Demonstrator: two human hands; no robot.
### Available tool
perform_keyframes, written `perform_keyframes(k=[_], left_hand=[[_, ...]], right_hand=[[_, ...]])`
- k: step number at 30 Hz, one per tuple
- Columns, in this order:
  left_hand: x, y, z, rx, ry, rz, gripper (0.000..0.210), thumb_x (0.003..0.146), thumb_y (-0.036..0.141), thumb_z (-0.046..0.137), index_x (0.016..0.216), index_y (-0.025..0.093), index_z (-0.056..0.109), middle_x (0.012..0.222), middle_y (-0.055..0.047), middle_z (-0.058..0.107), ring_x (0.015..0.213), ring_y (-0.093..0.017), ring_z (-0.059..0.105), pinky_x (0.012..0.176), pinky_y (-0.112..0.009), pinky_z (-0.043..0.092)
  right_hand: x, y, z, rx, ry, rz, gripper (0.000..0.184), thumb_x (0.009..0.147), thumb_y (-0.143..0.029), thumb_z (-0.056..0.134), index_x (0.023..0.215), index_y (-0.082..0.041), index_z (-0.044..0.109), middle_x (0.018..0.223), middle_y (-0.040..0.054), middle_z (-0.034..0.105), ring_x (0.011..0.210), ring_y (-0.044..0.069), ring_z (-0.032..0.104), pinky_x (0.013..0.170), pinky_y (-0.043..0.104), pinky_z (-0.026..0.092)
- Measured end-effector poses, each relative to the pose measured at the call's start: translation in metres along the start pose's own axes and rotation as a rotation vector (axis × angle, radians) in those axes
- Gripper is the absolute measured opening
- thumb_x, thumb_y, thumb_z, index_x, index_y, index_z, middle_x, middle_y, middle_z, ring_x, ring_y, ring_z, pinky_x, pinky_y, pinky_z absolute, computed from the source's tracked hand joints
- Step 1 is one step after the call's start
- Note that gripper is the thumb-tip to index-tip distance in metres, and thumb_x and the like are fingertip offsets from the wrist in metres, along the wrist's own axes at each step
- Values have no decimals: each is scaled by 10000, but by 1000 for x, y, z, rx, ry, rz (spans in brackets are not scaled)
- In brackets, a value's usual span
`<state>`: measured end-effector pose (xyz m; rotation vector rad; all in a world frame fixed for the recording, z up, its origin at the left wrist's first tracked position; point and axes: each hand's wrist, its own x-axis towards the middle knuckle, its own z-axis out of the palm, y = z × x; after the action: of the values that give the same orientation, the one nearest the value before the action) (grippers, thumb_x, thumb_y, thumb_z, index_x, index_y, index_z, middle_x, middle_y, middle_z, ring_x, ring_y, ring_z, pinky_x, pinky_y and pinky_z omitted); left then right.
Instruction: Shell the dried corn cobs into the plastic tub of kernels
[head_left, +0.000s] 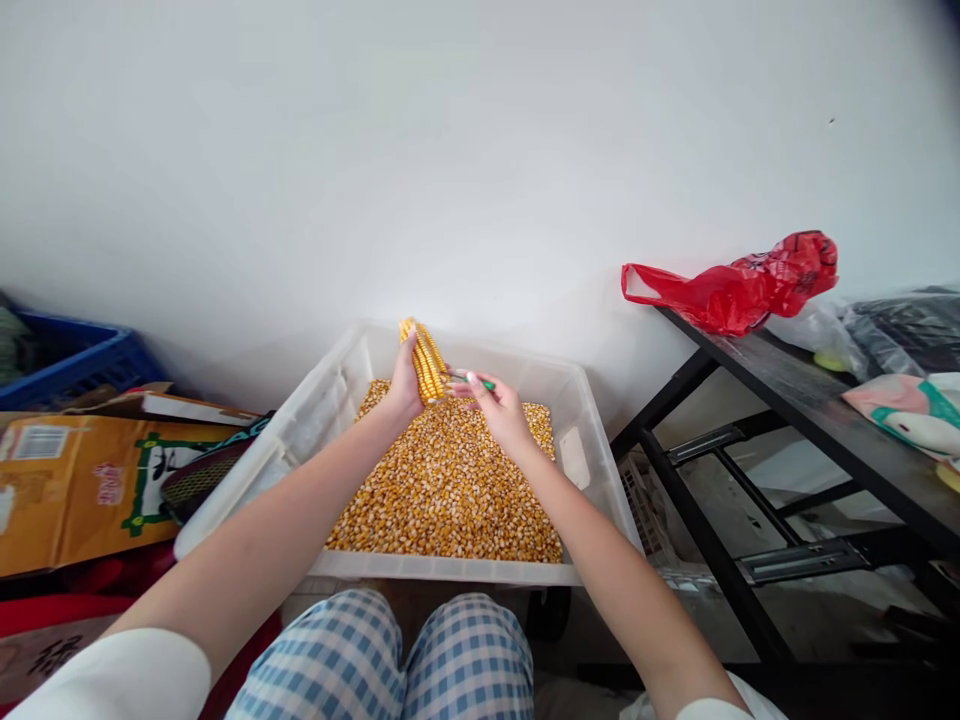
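An ear of corn [427,362] stands tilted in my left hand [406,381], whose fingers wrap round its left side. Its kernels are yellow and sit in rows. My right hand [498,408] is closed on a small green-handled screwdriver [487,384], its thin end pointing left at the lower right side of the ear. Finer detail of that tip is too small to make out. Both hands are above a bed of loose corn kernels [450,490], which lies in a translucent plastic bin [600,430].
To the right stands a black metal-framed table [780,375] with a red plastic bag [739,290] and other bags on it. On the left are a cardboard box [75,490] and a blue crate [82,355]. A white wall [480,170] rises behind the bin.
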<state>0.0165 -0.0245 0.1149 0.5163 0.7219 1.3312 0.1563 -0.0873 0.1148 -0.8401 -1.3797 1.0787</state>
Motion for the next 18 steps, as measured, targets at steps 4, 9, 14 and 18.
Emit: perform_keyframes(k=[4, 9, 14, 18], left_hand=[[3, 3, -3, 20, 14, 72, 517, 723, 645, 434, 904, 171, 536, 571, -43, 585, 528, -199, 608, 480, -292, 487], [10, 11, -12, -14, 82, 179, 461, 745, 619, 420, 837, 176, 510, 546, -24, 581, 488, -170, 601, 455, -249, 472], [9, 10, -11, -15, 10, 135, 508, 740, 631, 426, 874, 149, 513, 567, -38, 600, 505, -181, 615, 468, -267, 487], [-3, 0, 3, 24, -84, 74, 550, 715, 648, 452, 889, 134, 540, 589, -60, 618, 533, -192, 624, 493, -284, 501]], right_hand=[[-4, -2, 4, -60, -61, 30, 334, 803, -440, 478, 982, -188, 602, 831, 43, 691, 750, 127, 643, 632, 230, 489], [-6, -8, 3, -129, -106, 60, 327, 812, -445, 461, 920, -174, 609, 709, 30, 664, 678, 117, 617, 671, 243, 475], [2, -1, -6, -259, 157, -43, 375, 813, -497, 424, 670, -175, 554, 657, 2, 578, 629, 97, 549, 675, 229, 444], [4, 9, -4, -249, 190, 33, 369, 803, -527, 411, 648, -195, 456, 567, -44, 467, 519, 85, 458, 553, 207, 406]])
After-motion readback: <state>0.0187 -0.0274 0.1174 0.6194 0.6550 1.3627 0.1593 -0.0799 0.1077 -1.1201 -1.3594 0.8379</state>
